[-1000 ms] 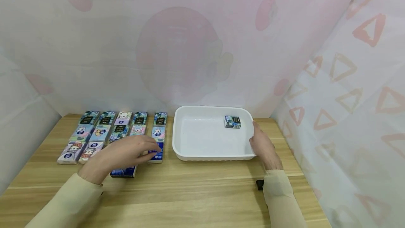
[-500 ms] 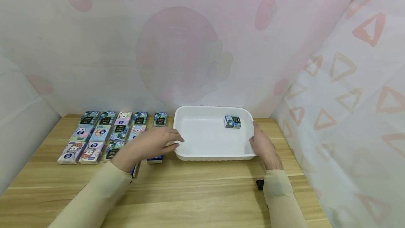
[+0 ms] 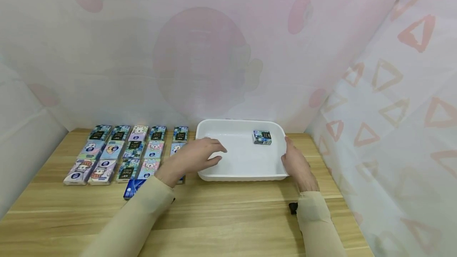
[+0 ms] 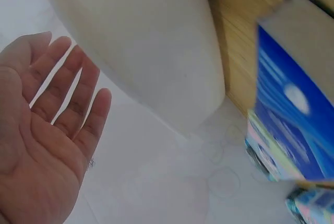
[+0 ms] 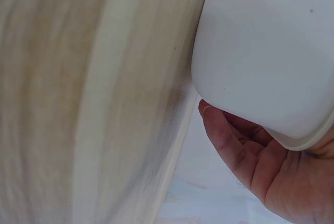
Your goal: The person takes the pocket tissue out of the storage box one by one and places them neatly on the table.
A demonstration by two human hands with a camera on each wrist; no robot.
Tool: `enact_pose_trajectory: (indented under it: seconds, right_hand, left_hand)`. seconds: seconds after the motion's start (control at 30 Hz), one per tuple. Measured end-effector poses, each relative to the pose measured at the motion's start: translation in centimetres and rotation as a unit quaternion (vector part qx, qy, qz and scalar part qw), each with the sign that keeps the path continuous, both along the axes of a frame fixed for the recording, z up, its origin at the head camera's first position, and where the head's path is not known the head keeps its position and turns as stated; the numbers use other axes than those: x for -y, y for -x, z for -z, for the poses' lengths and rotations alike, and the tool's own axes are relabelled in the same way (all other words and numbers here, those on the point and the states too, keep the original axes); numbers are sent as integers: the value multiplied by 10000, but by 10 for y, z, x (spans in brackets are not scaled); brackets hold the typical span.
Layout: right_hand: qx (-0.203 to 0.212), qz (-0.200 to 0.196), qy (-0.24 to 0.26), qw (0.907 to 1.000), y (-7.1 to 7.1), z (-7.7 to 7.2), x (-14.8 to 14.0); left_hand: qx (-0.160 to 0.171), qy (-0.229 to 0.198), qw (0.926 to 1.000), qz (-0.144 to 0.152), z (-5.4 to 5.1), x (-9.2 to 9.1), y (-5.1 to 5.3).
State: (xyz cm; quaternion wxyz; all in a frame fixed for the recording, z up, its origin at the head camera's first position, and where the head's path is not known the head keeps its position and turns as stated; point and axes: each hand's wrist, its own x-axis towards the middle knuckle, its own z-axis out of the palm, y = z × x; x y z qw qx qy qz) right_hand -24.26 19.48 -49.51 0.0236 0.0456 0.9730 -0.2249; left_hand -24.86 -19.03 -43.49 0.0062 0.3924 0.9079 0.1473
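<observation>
A white rectangular tray [image 3: 246, 162] stands on the wooden table, holding one small blue-green tissue pack [image 3: 262, 137] near its back right. Over the tray's left side hovers my left hand [image 3: 196, 156], its fingers loosely spread and nothing in them, as the left wrist view also shows. My right hand [image 3: 297, 165] grips the tray's right side; in the right wrist view its fingers [image 5: 229, 140] curl under the rim, against the outer wall. Left of the tray lie columns of tissue packs [image 3: 129, 169], and my left hand and forearm partly hide the nearest column.
A dark blue tissue pack [image 3: 133, 188] lies at the front of the columns, partly behind the left sleeve [image 3: 153, 201]. A small black object [image 3: 293, 208] shows beside the right sleeve [image 3: 314, 209]. Patterned white sheets [image 3: 200, 62] enclose the table's back and sides.
My left hand has moved right, from above the dark blue pack in the nearest column to over the tray. The right hand keeps its grip, and the tray stands almost unmoved.
</observation>
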Motion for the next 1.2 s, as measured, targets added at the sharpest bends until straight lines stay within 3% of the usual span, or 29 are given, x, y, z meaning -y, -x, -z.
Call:
enact_pose_trajectory:
  seconds: [0.53, 0.9, 1.2]
  right_hand:
    - [19, 38, 60, 10000, 0, -1, 0]
    - [33, 26, -34, 10000, 1, 1, 0]
    - [52, 9, -108, 9999, 1, 0, 0]
  left_hand:
    - [308, -251, 9970, -659, 11, -70, 12]
    - [-107, -553, 9923, -1104, 27, -116, 24]
    - [-24, -554, 9882, -1426, 41, -149, 31]
